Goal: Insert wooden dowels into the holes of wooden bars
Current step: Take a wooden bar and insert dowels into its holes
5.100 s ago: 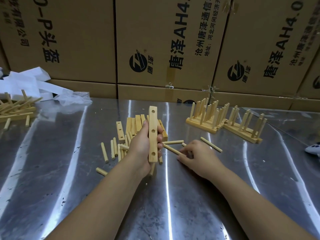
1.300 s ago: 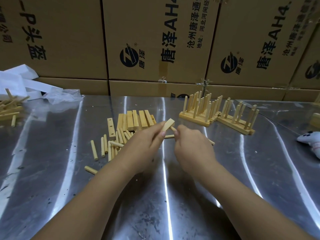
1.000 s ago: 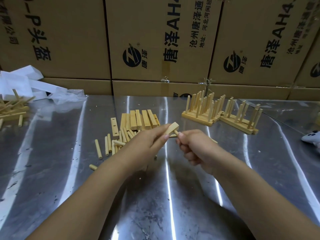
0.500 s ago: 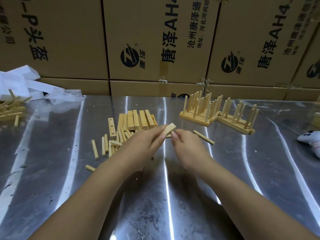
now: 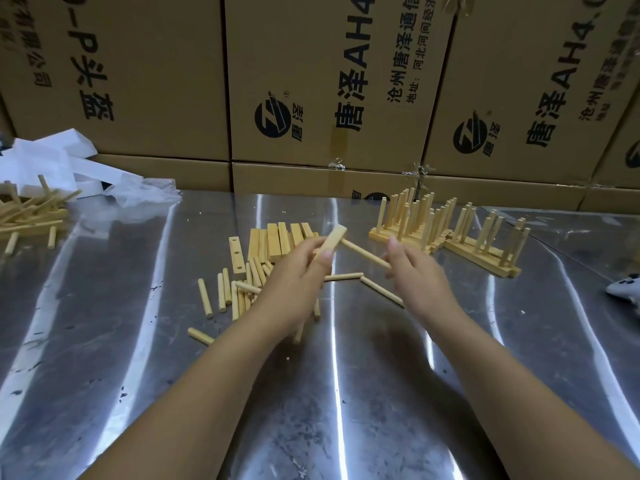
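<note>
centre frame: the left hand (image 5: 294,282) pinches a tilted wooden bar (image 5: 331,241). a dowel (image 5: 363,254) juts from it toward the right hand (image 5: 415,282), whose blurred fingers meet the dowel's end; i cannot tell its grip.

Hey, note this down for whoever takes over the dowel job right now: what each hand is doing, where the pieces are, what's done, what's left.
Left hand grips a bar, raised over the table.
Right hand holds a dowel by its outer end; the other end meets the bar near its top, depth unclear.
Done: finished bars with upright dowels stand at the far right.
Left: seat this dowel, then fill the stack of empty bars from the loose dowels lying beside it.
</note>
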